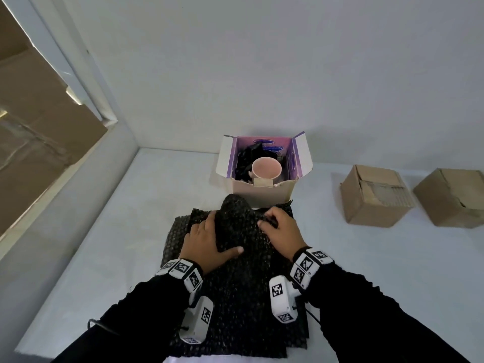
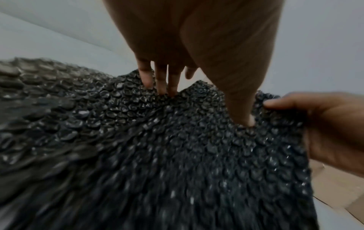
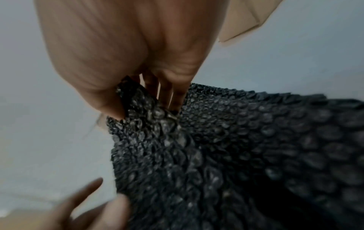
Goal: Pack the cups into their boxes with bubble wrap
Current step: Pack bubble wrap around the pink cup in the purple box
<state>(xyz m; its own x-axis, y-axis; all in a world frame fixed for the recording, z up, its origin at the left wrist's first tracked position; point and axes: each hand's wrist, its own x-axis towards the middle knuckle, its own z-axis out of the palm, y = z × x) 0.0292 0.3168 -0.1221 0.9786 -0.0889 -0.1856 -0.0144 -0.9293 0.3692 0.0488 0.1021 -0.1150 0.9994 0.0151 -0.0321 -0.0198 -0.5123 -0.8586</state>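
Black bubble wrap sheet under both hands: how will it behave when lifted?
Probably floppy: the black bubble wrap sheet bunches into folds where the right hand pinches it. Likely light for its size, being thin air-filled film. It may drag on the sheets beneath, since the left hand grips a raised hump of it.

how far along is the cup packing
Done, it seems: a pink cup sits in the open purple box with black wrap beside it; flaps not closed. In hand: left hand and right hand both grip black bubble wrap, bunched over a hidden lump, perhaps another cup. Left: box it. The two brown boxes look closed; contents unknown.
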